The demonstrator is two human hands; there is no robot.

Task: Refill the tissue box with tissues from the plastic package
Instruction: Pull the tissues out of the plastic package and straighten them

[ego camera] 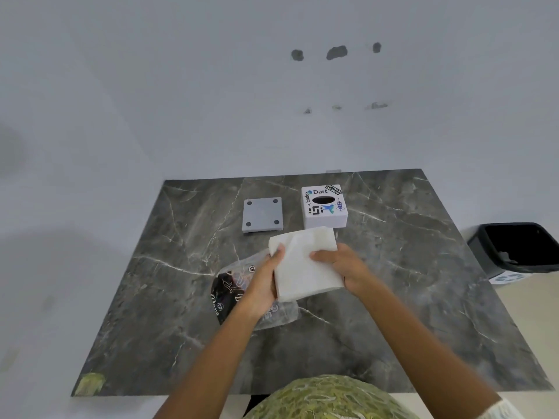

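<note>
The dark marble table [408,267] has bare surface on all sides of the work, widest toward 8 o'clock and 4 o'clock; its far edge meets the wall at 12 o'clock, and its near edge runs along the bottom. Beyond its right edge, at 3 o'clock, stands one black bin [514,249]. On the table there are one white tissue box [324,207] with an oval opening on top, one grey square base plate [262,214] just to its 9 o'clock, one plastic package [233,288] and one stack of tissues [305,264]. The stack is held between both hands, above the package: the left hand [266,279] clamps its 9 o'clock edge, the right hand [344,264] grips its 3 o'clock edge. The tissue box lies at 12 o'clock of the stack, very near it.
</note>
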